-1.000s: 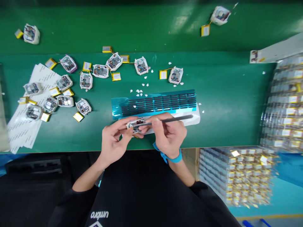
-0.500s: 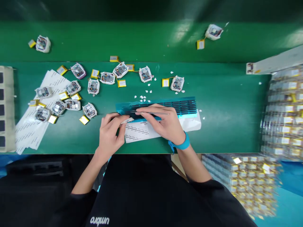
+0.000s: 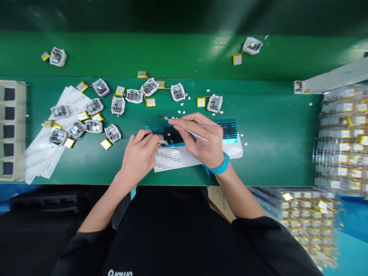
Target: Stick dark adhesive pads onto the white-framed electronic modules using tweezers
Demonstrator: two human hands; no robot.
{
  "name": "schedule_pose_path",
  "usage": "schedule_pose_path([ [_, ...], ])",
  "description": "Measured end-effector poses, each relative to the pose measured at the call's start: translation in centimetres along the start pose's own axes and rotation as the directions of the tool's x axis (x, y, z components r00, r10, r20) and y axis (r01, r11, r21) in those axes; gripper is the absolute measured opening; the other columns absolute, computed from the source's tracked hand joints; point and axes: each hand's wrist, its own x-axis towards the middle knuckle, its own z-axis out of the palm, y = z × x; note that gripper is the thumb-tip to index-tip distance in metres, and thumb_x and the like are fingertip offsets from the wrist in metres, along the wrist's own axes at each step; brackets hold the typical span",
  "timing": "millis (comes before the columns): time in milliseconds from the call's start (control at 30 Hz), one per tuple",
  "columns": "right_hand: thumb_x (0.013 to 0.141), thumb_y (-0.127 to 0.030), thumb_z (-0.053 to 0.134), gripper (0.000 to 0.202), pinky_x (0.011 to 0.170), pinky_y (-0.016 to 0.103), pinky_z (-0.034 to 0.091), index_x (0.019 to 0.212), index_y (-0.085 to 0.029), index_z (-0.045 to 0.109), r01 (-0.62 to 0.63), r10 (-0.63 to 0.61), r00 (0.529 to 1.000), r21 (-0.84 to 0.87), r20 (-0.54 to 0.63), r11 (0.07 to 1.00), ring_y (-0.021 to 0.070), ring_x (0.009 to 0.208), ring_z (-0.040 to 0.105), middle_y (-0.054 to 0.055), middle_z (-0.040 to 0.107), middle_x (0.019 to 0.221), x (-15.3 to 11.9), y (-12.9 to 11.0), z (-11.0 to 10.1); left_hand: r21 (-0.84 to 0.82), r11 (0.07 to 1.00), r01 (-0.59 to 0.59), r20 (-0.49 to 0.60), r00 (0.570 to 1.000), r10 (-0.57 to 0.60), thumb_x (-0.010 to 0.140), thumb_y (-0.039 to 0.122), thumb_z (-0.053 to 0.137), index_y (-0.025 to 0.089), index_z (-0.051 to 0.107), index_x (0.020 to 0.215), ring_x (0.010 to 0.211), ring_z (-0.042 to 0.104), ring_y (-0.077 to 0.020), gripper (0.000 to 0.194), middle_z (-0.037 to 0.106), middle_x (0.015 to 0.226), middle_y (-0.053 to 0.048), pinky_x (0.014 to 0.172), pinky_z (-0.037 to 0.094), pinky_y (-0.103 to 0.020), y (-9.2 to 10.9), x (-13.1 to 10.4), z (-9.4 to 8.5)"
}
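Note:
My right hand holds thin metal tweezers whose tip points left over a blue sheet of dark adhesive strips. My left hand is closed around a small white device, mostly hidden under the fingers, beside the sheet's left end. A white printed label sheet lies under both hands on the green table. A blue band circles my right wrist.
Several small white devices with yellow batteries lie scattered at the back left, on and near white paper sheets. Trays of packed batteries fill the right side. A grey tray stands at the left edge. Small white scraps dot the table.
Both hands moved away from my body, from the table's near edge up over the blue strip sheet. The tweezers swung from lying rightward to tip pointing up and left.

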Motion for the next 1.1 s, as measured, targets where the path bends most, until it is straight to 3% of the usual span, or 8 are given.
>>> schedule_pose_path([
  [133,0.103,-0.019,0.065,0.034,0.093,0.041,0.064,0.131,-0.036,0.075,0.078,-0.074,0.994,0.044,-0.084,0.996,0.0210,0.104,0.076,0.001,0.083,0.111,2.1,0.4,-2.4,-0.275,0.959,-0.074,0.033,0.996,0.087,0.104,0.017,0.054,0.022,0.072,0.103,0.105,0.069,-0.0267,0.019,0.081,0.101,-0.006,0.088,0.049,-0.042,0.6,1.6,-2.4],
  [200,0.102,-0.018,0.066,0.040,0.092,0.042,0.064,0.135,-0.040,0.072,0.124,-0.122,0.982,0.008,-0.146,0.992,0.0226,0.106,0.076,0.001,0.082,0.116,2.7,0.8,-3.1,-0.528,0.848,0.053,-0.039,0.995,-0.087,0.102,0.020,0.056,0.023,0.071,0.104,0.095,0.071,-0.0219,0.015,0.079,0.101,-0.005,0.086,0.052,-0.038,0.0,3.4,-3.0],
  [300,0.100,-0.013,0.066,0.045,0.082,0.040,0.065,0.136,-0.040,0.071,0.147,-0.156,0.953,-0.055,-0.261,0.988,0.0220,0.097,0.076,0.000,0.083,0.114,3.1,1.5,-3.0,-0.781,0.584,0.222,-0.039,0.916,-0.400,0.098,0.020,0.057,0.022,0.070,0.093,0.078,0.069,-0.0184,0.015,0.077,0.088,-0.004,0.075,0.053,-0.033,-2.3,6.6,-2.6],
  [467,0.098,-0.009,0.068,0.051,0.078,0.039,0.067,0.144,-0.033,0.065,0.255,-0.271,0.933,-0.096,-0.238,0.962,0.0204,0.094,0.077,0.002,0.083,0.118,2.7,1.2,-1.7,-0.915,0.254,0.315,0.143,0.838,-0.527,0.088,0.016,0.061,0.020,0.073,0.073,0.069,0.061,-0.0160,0.020,0.073,0.076,-0.004,0.062,0.046,-0.027,-4.9,9.0,-1.2],
  [600,0.097,-0.005,0.068,0.050,0.082,0.035,0.068,0.143,-0.024,0.065,0.335,-0.347,0.929,-0.105,-0.130,0.936,0.0185,0.100,0.077,0.005,0.083,0.121,1.8,0.7,-1.4,-0.958,0.150,0.244,0.127,0.831,-0.542,0.080,0.021,0.079,0.020,0.075,0.072,0.065,0.057,-0.0107,0.009,0.068,0.073,0.000,0.061,0.048,-0.023,-3.5,8.0,-0.7],
  [767,0.097,-0.007,0.069,0.037,0.081,0.032,0.068,0.131,-0.020,0.072,0.400,-0.416,0.907,-0.179,-0.065,0.899,0.0185,0.097,0.075,0.002,0.083,0.120,1.2,0.8,-1.5,-0.971,-0.075,0.226,0.223,0.748,-0.625,0.067,0.019,0.086,0.020,0.066,0.073,0.063,0.066,-0.0105,0.021,0.070,0.074,0.003,0.059,0.056,-0.023,-2.1,7.5,-0.5],
  [967,0.095,-0.008,0.072,0.038,0.080,0.032,0.067,0.130,-0.023,0.074,0.376,-0.389,0.921,-0.257,0.001,0.890,0.0194,0.097,0.075,0.000,0.082,0.122,1.3,0.1,-1.9,-0.963,-0.081,0.258,0.250,0.734,-0.632,0.067,0.016,0.080,0.021,0.054,0.068,0.052,0.065,-0.0093,0.026,0.067,0.067,0.006,0.051,0.055,-0.021,-1.2,7.4,-1.1],
  [1100,0.095,-0.013,0.075,0.038,0.075,0.031,0.067,0.129,-0.031,0.075,0.395,-0.386,0.918,-0.283,0.090,0.874,0.0181,0.094,0.076,-0.003,0.079,0.126,1.3,-0.2,-2.4,-0.957,0.007,0.291,0.219,0.736,-0.641,0.070,0.020,0.076,0.022,0.053,0.069,0.052,0.064,-0.0104,0.024,0.065,0.066,0.006,0.051,0.056,-0.024,-1.0,7.1,-1.0],
])
